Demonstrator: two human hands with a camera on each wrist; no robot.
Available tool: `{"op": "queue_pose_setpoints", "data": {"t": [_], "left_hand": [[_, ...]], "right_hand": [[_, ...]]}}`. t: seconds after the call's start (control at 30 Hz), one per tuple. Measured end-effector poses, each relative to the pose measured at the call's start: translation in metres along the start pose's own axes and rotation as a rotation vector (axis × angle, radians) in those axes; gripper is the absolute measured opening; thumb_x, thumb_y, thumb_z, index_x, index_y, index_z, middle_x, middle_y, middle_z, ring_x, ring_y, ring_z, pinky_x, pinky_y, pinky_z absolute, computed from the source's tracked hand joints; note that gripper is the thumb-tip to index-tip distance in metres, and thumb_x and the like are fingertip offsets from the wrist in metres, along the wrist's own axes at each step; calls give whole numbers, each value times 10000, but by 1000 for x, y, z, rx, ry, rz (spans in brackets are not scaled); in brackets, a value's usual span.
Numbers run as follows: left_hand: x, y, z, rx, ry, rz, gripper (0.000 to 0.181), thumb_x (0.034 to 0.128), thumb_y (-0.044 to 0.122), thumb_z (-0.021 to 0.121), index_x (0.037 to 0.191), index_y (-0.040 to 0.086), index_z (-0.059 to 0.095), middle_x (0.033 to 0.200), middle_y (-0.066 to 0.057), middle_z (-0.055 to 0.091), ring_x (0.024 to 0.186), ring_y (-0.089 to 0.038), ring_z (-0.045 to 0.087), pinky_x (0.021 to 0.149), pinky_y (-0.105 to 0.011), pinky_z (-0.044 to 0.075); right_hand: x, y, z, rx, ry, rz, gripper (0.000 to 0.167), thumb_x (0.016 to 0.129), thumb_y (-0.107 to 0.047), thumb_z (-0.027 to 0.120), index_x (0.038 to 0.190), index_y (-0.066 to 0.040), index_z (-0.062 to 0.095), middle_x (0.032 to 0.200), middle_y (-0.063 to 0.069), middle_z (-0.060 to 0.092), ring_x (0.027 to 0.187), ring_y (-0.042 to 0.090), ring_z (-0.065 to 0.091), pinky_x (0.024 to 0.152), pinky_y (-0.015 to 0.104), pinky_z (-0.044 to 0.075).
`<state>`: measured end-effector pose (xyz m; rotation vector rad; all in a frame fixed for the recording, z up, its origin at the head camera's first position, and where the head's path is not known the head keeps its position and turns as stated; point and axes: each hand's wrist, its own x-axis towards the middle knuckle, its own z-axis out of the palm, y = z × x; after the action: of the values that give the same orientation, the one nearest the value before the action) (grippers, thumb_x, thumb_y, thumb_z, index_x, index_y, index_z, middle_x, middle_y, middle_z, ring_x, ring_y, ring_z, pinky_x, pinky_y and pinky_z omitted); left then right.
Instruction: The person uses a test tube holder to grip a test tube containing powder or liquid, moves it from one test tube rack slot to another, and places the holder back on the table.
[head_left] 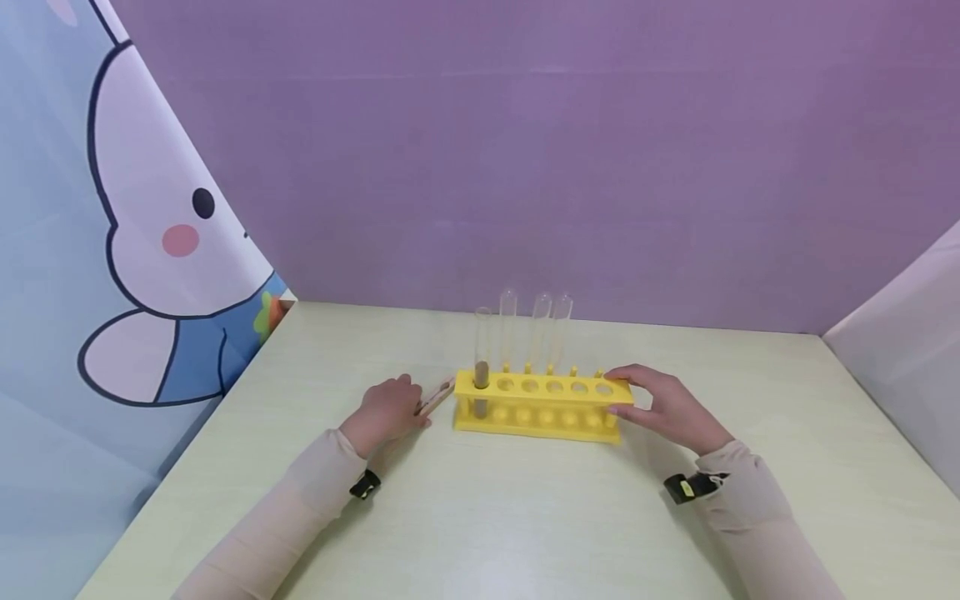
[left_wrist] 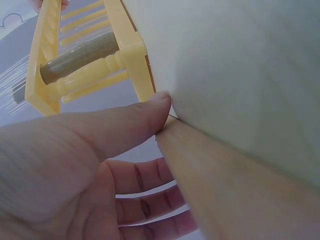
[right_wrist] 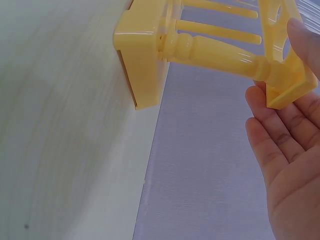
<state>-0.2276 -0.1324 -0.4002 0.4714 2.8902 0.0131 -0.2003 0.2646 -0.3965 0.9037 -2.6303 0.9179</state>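
A yellow test tube rack (head_left: pixel 536 433) stands on the table. In its leftmost hole is a glass test tube (head_left: pixel 481 407) with a brownish filling in its lower part. Several clear test tubes (head_left: pixel 542 329) stand upside down along the rack's back. My right hand (head_left: pixel 667 407) grips the top plate at the rack's right end, thumb on the near side in the right wrist view. Just left of the rack, my left hand (head_left: pixel 388 412) holds a slim wooden clamp (left_wrist: pixel 225 175) low by the table, thumb against its side. The clamp's far end (head_left: pixel 444 390) reaches close to the rack's left end.
The pale table (head_left: pixel 510 517) extends around the rack. A purple cloth (head_left: pixel 525 167) hangs behind it. At the left is a sheet printed with a cartoon animal (head_left: pixel 150 183); a pale sheet (head_left: pixel 900 333) hangs at the right.
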Motion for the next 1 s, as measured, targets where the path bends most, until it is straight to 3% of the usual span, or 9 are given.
{"op": "queue_pose_setpoints", "data": {"t": [0.67,1.0], "left_hand": [[-1,-5,0,2,18,4,268,842,326,694,755,134,527,713,-12,476,639,-187,463,545,-321,396],[-11,-17,-9,-39,149,40,268,848,239,681,726,107,482,605,-11,466,532,-169,436,460,-318,378]], "right_hand": [[0,-5,-2,-5,-7,27,434,761,-98,777,1157,-70,603,1130,24,640,1060,239,590,890,427,469],[0,-4,-3,12,-13,49,434,764,-89,773,1162,-66,601,1142,31,638,1068,255,589,889,439,470]]}}
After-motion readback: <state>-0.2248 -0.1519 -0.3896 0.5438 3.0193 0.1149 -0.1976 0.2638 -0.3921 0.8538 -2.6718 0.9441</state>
